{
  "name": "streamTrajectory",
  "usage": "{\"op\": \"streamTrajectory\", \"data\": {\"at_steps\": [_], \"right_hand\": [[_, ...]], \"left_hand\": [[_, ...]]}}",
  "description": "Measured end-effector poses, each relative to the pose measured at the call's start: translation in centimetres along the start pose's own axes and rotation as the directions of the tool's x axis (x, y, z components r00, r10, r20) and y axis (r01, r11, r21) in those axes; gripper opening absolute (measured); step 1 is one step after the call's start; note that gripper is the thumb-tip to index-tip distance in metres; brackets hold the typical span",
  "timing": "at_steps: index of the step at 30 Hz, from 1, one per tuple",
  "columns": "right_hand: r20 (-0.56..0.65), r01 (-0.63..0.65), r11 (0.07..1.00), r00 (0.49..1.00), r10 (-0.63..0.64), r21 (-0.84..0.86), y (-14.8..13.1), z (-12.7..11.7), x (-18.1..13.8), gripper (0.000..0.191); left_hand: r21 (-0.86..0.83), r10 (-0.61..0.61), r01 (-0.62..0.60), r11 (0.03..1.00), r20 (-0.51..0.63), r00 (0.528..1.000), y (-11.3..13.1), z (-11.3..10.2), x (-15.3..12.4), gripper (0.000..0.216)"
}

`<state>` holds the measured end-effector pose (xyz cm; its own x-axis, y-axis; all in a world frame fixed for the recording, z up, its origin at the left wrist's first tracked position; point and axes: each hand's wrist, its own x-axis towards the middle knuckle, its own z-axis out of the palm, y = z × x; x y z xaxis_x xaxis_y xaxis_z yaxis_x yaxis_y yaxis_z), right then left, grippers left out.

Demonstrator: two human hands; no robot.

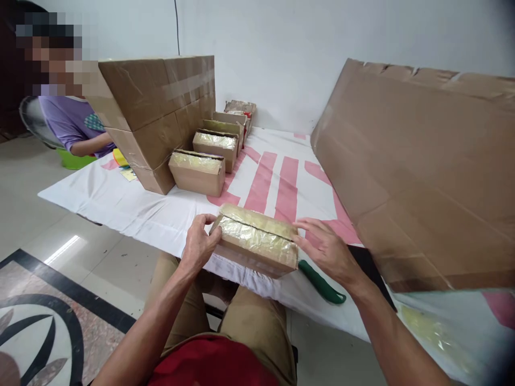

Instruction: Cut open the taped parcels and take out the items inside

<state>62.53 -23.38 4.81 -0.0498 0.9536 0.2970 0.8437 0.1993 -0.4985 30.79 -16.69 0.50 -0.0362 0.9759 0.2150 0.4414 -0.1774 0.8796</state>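
A small brown cardboard box (257, 238) lies at the table's front edge, its top covered with shiny clear yellowish tape. A dark seam runs along the length of that top. My left hand (200, 241) grips the box's left end, thumb on the near side and fingers round the corner. At the right end, my right hand (328, 249) holds the corner between thumb and fingers. Just right of the box lies a dark green curved object (322, 282), perhaps a handle; its kind I cannot make out.
Several similar small boxes (197, 177) stand in a row at the back left, beside a tall stack of taped cartons (161, 102). A large cardboard sheet (434, 177) leans on the right. The table (100, 198) has a white and pink cloth. Another person (64, 118) sits behind the stack.
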Motion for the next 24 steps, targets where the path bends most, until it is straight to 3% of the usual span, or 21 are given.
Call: {"op": "streamTrajectory", "data": {"at_steps": [4,6,11,14,16,18,20,24], "right_hand": [[0.235,0.085,0.996,0.968,-0.088,0.023,-2.0,0.8,3.8,0.038],[0.284,0.08,0.996,0.955,-0.085,0.028,-2.2,0.9,4.4,0.04],[0.211,-0.01,0.999,0.978,0.003,0.031,-2.6,0.6,4.3,0.044],[0.147,-0.043,0.999,0.988,0.04,0.019,-2.5,0.6,4.8,0.047],[0.123,-0.043,0.999,0.991,0.047,-0.029,-2.0,0.5,5.3,0.048],[0.092,-0.06,0.995,0.993,0.068,-0.081,-1.5,0.4,5.9,0.049],[0.043,-0.08,0.989,0.995,0.086,-0.127,-1.1,0.5,6.4,0.044],[-0.084,-0.023,0.92,0.996,-0.011,-0.392,-1.3,1.4,7.1,0.023]], "left_hand": [[0.017,0.072,-0.071,0.997,-0.057,0.996,0.2,0.1,-0.7,0.02],[0.048,0.122,-0.118,0.992,-0.09,0.988,0.1,0.3,-1.1,0.017],[0.084,0.272,-0.262,0.961,-0.139,0.952,-0.5,1.1,-1.9,0.009],[-0.031,0.273,-0.282,0.959,-0.174,0.946,-0.5,1.3,-2.0,0.013],[-0.146,0.253,-0.285,0.947,-0.203,0.946,-0.4,1.1,-1.9,0.03],[-0.231,0.254,-0.288,0.93,-0.163,0.953,-0.1,0.3,-1.8,0.044],[-0.236,0.29,-0.29,0.927,-0.033,0.956,0.1,-0.8,-1.9,0.04],[-0.169,0.446,-0.421,0.891,0.159,0.881,-0.2,-3.1,-2.8,0.028]]}}
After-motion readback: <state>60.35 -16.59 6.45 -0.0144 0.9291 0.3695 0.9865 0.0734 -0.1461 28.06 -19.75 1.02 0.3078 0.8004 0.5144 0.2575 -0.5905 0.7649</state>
